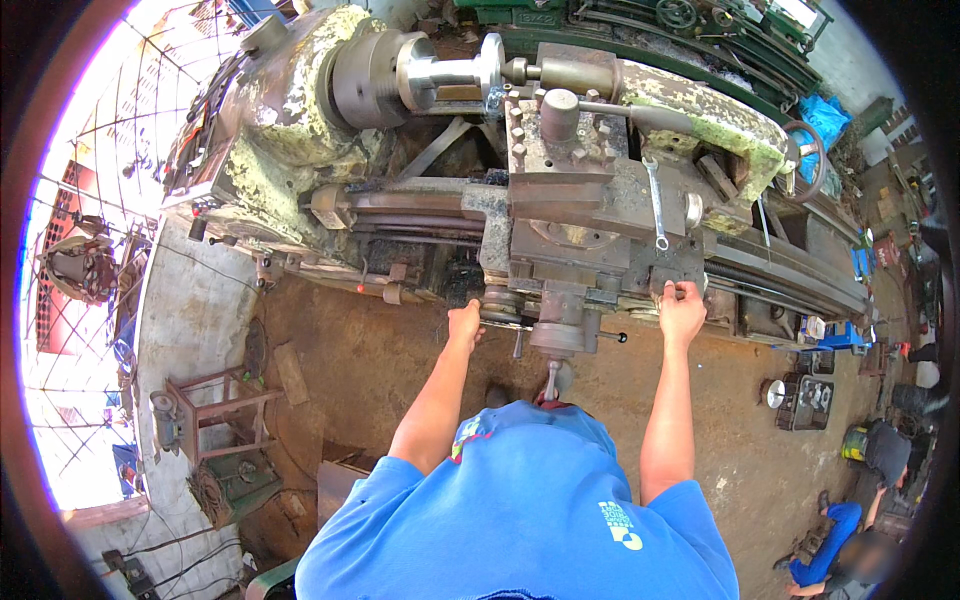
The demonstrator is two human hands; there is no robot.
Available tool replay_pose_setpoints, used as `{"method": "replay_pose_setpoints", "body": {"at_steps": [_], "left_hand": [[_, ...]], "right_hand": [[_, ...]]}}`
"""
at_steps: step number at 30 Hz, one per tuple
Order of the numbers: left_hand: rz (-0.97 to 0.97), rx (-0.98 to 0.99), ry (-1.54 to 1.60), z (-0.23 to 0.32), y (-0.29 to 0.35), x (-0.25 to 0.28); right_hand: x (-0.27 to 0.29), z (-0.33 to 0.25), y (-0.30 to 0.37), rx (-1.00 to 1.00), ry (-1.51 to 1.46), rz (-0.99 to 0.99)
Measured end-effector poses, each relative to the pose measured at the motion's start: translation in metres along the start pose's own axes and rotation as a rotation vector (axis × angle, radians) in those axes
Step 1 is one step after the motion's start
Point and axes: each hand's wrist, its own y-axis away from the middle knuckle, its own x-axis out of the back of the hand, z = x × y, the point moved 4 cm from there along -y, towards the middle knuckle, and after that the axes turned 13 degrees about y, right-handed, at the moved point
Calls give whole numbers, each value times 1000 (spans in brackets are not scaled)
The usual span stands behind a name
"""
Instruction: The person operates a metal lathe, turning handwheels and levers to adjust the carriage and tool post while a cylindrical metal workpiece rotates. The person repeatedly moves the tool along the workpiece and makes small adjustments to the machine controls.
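A metal lathe stands in front of me. In its chuck [365, 82] is a shiny flanged shaft [455, 72]; the tailstock centre [518, 71] meets its right end. My left hand [464, 326] is closed on the rim of the carriage handwheel [500, 305], which is partly hidden. Farther right, my right hand [683, 311] has its fingers bent over the front edge of the carriage by a dark block [676, 277]; what they grip is hidden. Between the hands sits the cross-slide with its ball-ended crank [552, 378]. Behind it rises the square tool post [560, 135].
A combination wrench [656, 205] lies on the carriage top. The tailstock handwheel [804, 160] stands at the right. Green machinery [690, 45] is behind the lathe. At the lower left are a metal stand [222, 408] and cables. A seated person [835, 545] is at the lower right.
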Motion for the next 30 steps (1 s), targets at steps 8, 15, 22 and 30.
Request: {"method": "replay_pose_setpoints", "body": {"at_steps": [8,15,22,30], "left_hand": [[41,-234,-531,10,47,-26],[-44,-281,-620,12,51,-21],[-40,-269,-600,12,50,-16],[-44,-280,-638,13,48,-15]], "right_hand": [[2,-2,1,5,-13,9],[1,-3,1,9,25,27],[2,-4,2,4,35,16],[0,-2,1,-7,29,-2]]}}
